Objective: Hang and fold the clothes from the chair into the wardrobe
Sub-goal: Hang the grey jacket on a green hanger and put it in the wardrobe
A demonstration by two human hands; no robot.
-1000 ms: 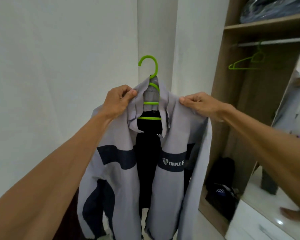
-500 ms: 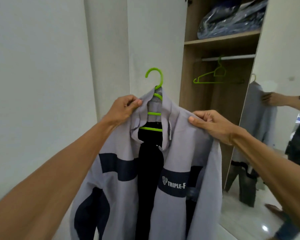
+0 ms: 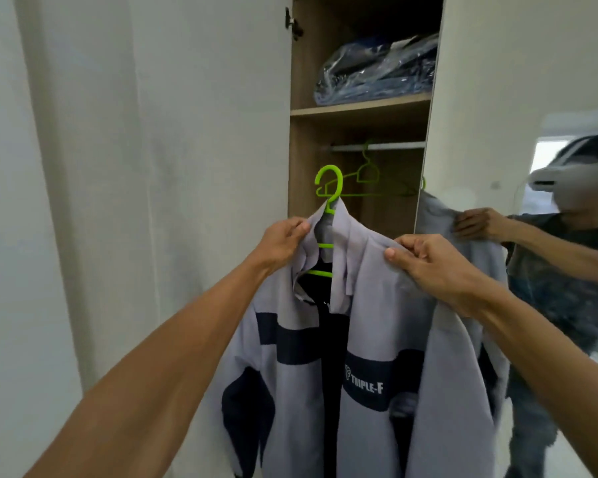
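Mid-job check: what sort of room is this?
Likely a bedroom or dressing area: an open wooden wardrobe with a metal hanging rail, an empty green plastic hanger on it, and a mirrored door.

Dark T-shirt (image 3: 573, 298), white headset (image 3: 567, 174)

You're looking at white lettering, "TRIPLE-F", with a small logo, on the dark navy chest band of the grey fabric jacket (image 3: 370, 339), lower centre of frame.

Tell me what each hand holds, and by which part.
Both hold the grey jacket on the green hanger: the left hand grips its collar, the right hand pinches the fabric at its shoulder.
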